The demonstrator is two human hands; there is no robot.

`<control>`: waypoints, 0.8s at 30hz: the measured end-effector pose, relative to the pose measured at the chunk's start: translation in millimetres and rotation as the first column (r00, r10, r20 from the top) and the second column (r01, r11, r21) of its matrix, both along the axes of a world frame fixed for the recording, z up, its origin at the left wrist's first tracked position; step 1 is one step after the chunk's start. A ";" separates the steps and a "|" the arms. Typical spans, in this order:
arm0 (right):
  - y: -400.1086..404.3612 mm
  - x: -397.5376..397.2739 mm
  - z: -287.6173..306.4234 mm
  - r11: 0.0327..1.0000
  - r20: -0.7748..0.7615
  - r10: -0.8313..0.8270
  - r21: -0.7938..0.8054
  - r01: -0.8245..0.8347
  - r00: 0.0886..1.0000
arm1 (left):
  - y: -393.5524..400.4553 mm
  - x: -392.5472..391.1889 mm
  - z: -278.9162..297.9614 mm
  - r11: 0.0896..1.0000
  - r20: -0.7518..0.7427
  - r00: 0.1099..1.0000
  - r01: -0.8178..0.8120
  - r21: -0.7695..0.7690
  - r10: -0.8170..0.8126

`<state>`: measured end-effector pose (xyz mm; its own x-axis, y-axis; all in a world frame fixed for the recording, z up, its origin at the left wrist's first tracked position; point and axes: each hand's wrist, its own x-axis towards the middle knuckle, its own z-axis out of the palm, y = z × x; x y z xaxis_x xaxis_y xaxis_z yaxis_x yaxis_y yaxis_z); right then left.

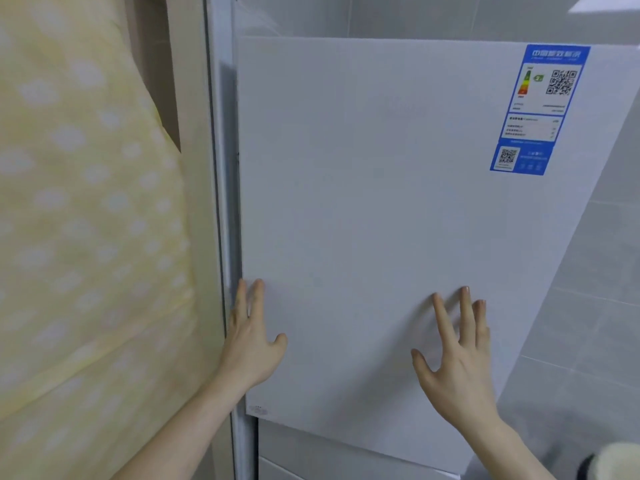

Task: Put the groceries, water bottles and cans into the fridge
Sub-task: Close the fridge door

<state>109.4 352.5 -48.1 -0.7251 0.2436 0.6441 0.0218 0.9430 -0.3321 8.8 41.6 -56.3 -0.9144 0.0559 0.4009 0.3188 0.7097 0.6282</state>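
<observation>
Fridge door hides interior | left hand, right hand: grip spread, fingers on door

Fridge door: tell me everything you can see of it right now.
The plain white, flat fridge door looks smooth and matte, apparently shut or nearly so. A blue energy-rating sticker with QR codes sits at its upper right. Both hands are open with straight fingers at its lower part: left hand at its left edge, right hand further right.
</observation>
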 end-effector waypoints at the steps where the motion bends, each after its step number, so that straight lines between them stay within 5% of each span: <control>1: 0.5 -2.4 -1.5 1.000 0.005 -0.004 0.009 0.004 1.000 | 4.1 -4.5 0.3 1.000 0.007 1.000 0.014 -0.016 -0.014; 24: -14.4 -18.8 -6.7 0.977 0.318 -0.158 0.190 0.100 0.935 | 27.6 -38.7 2.9 0.963 0.273 0.954 0.182 -0.199 -0.124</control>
<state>90.7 338.0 -54.8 -0.8729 0.2581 0.4140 0.2278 0.9660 -0.1221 -29.9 69.2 -53.4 -0.9576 0.2633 0.1171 0.2840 0.7940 0.5374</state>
